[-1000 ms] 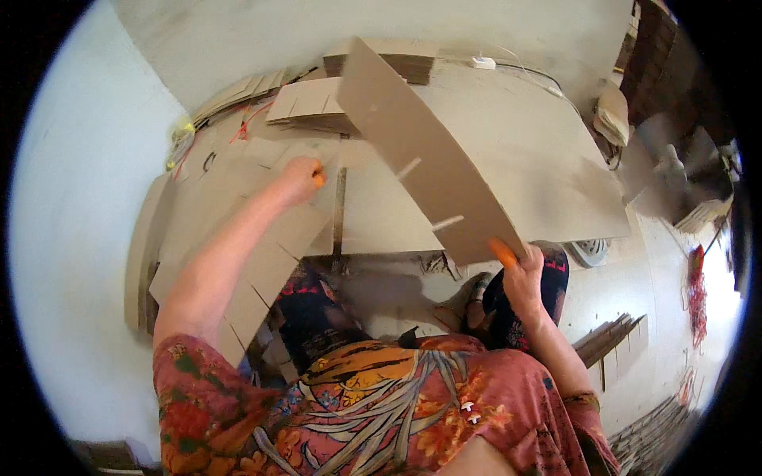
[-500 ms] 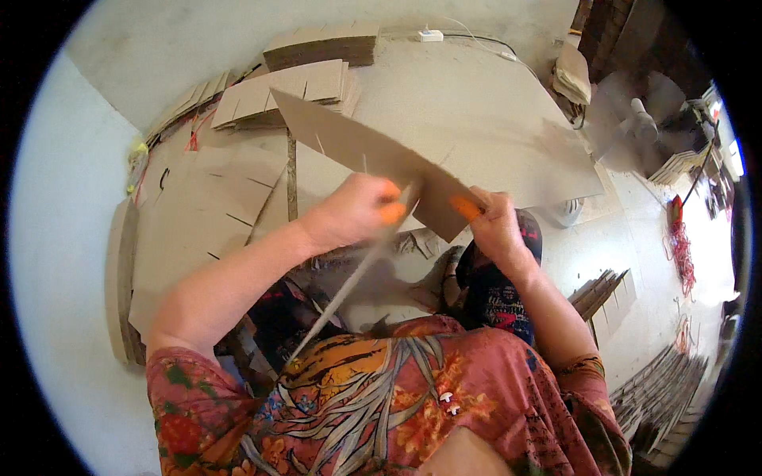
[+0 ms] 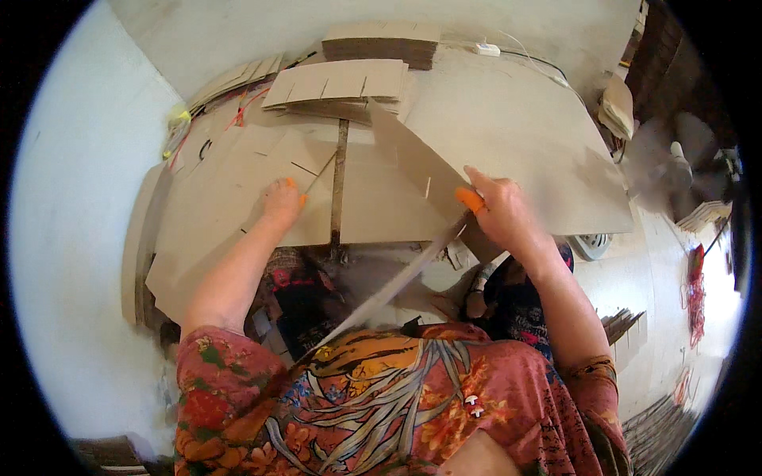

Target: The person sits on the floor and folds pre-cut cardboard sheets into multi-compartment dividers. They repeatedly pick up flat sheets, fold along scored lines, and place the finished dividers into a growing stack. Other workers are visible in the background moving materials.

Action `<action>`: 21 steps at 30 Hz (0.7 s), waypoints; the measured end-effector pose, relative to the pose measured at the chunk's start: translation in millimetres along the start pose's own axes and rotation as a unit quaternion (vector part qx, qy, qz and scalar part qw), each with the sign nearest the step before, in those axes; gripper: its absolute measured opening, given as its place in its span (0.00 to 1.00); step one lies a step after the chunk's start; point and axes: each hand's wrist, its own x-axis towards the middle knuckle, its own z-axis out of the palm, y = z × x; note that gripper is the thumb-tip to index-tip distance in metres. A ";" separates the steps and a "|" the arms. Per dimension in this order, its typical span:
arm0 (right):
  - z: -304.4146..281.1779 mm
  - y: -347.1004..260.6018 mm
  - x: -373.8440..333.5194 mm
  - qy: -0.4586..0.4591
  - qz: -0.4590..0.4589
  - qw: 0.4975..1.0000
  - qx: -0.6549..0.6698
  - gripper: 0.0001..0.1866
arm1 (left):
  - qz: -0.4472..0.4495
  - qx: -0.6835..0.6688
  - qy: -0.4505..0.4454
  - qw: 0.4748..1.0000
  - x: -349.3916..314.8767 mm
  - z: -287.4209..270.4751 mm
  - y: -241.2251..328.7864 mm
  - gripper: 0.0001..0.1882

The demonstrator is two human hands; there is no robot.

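Observation:
My right hand (image 3: 508, 210), an orange cover on a finger, is closed on a long slotted cardboard divider (image 3: 425, 163) held tilted above the table's front edge. Crossing it is a second cardboard strip (image 3: 389, 289), slanting down toward my lap and blurred. At the left, my left hand (image 3: 284, 202) reaches onto flat, slotted cardboard sheets (image 3: 230, 178). Its orange-covered fingertips are closed at the edge of the top sheet, which seems slightly raised there.
Slotted cardboard stacks (image 3: 337, 79) stand at the back of the table (image 3: 516, 127), against the wall. A white power strip (image 3: 486, 49) lies behind. At the right are a running fan (image 3: 679, 163) and red string (image 3: 696, 293); more cardboard strips (image 3: 659, 424) stand on the floor.
My left hand has left the crossing strip and moved left and down to the flat sheets. My right hand still holds the divider. The whole view has shifted.

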 end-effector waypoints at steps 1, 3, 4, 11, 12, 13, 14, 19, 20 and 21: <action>-0.7 -4.2 5.4 -0.082 0.069 0.994 -0.018 0.15 | -0.005 -0.025 -0.066 0.998 4.7 -2.8 -4.9 0.18; 16.3 15.3 9.0 -0.067 0.046 0.997 0.006 0.13 | 0.011 -0.017 -0.026 0.999 7.8 -11.3 0.9 0.14; 22.7 24.9 8.6 -0.060 0.035 0.997 0.018 0.12 | 0.019 -0.013 -0.007 1.000 8.3 -18.5 4.0 0.13; 20.3 21.2 -19.9 0.022 -0.010 0.998 0.059 0.19 | 0.021 -0.146 -0.040 0.988 44.2 -60.3 -27.8 0.13; 15.1 17.5 -24.9 0.038 -0.027 0.997 0.066 0.21 | 0.049 -0.176 -0.041 0.982 49.4 -71.1 -17.4 0.14; 11.2 13.5 -28.0 0.055 -0.044 0.995 0.073 0.23 | 0.075 -0.205 -0.042 0.975 51.1 -79.9 -7.0 0.15; 8.8 9.5 -28.8 0.072 -0.067 0.991 0.086 0.25 | 0.080 -0.249 -0.044 0.964 50.6 -86.2 6.9 0.15; 12.0 1.4 -22.0 0.106 -0.129 0.981 0.103 0.30 | 0.168 -0.344 -0.136 0.914 30.2 -110.2 95.8 0.16; 13.0 0.3 -21.3 0.119 -0.116 0.983 0.083 0.30 | 0.163 -0.380 -0.124 0.902 18.5 -110.7 112.1 0.15; 12.1 3.7 -20.7 0.073 -0.097 0.991 0.062 0.30 | 0.151 -0.435 -0.194 0.866 9.8 -115.7 125.8 0.14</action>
